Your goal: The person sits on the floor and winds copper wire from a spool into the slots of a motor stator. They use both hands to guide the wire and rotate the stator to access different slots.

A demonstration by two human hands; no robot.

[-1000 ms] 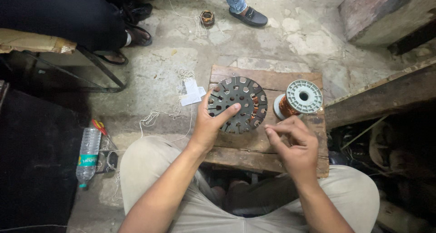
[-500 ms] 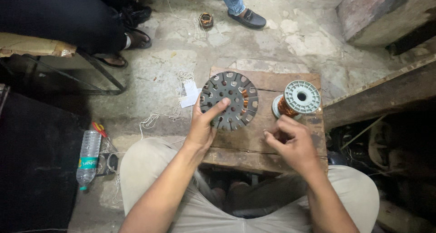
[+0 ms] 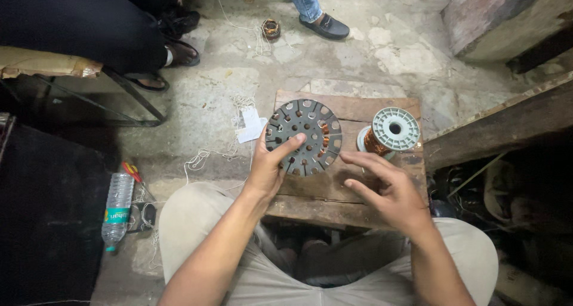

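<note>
Two hands work over a low wooden desk (image 3: 352, 106) set on the floor between your knees. Your left hand (image 3: 267, 168) holds the round grey stator disc (image 3: 303, 137): the thumb presses across its face near the centre hole and the fingers (image 3: 262, 140) wrap behind its left rim, so the disc stands tilted on its lower edge against the desk, its flat face turned up toward you and its axis leaning away from you. Copper winding shows in a few slots on the side of the disc away from your left fingers. Your right hand (image 3: 389, 189) hovers just to the right of and below the disc, fingers spread wide and holding nothing that can be made out; whether a thin wire runs through them, you cannot tell. Beyond your right fingers stands a spool of copper wire (image 3: 390, 131), upright on the desk, its pale green flange facing up, near the disc but apart from it. Well to the left of your left hand, a clear plastic water bottle (image 3: 117, 207) lies on the floor, cap end toward you. A white paper scrap (image 3: 250, 127) and loose string lie just beyond your left fingers.
</note>
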